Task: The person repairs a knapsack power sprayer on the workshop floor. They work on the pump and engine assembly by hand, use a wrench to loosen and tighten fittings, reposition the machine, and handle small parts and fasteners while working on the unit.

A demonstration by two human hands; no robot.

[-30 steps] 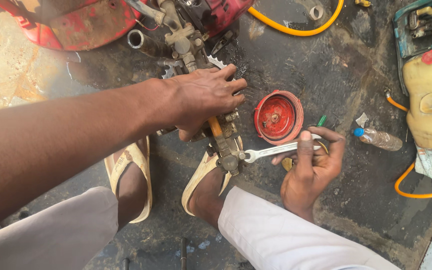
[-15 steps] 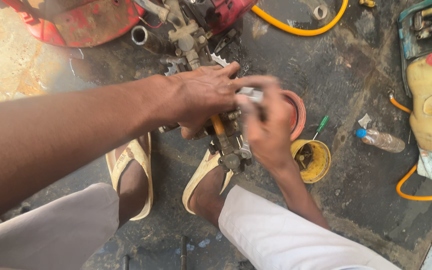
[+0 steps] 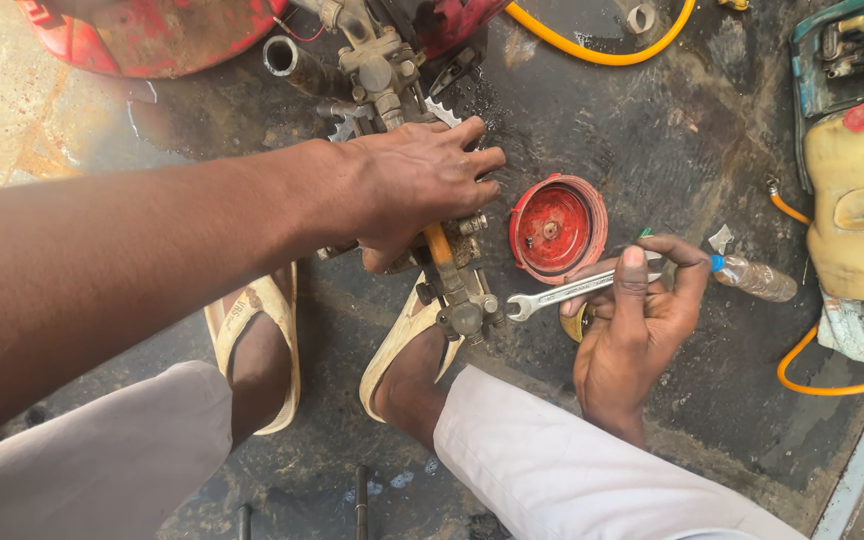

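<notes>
Now a brass valve (image 3: 452,285) is pressed down on the oily floor (image 3: 592,130) by the left hand (image 3: 417,185), fingers (image 3: 467,160) spread; a spanner (image 3: 572,293) is pinched in the right hand (image 3: 637,320), beside a red cap (image 3: 557,228).

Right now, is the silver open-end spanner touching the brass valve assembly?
Apart. The head view shows dark floor between the silver open-end spanner, held in the right hand, and the brass valve assembly.

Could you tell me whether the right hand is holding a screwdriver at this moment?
No, the right hand grips a silver open-ended spanner, its open jaw end pointing toward the brass pump assembly under the left hand.
</notes>
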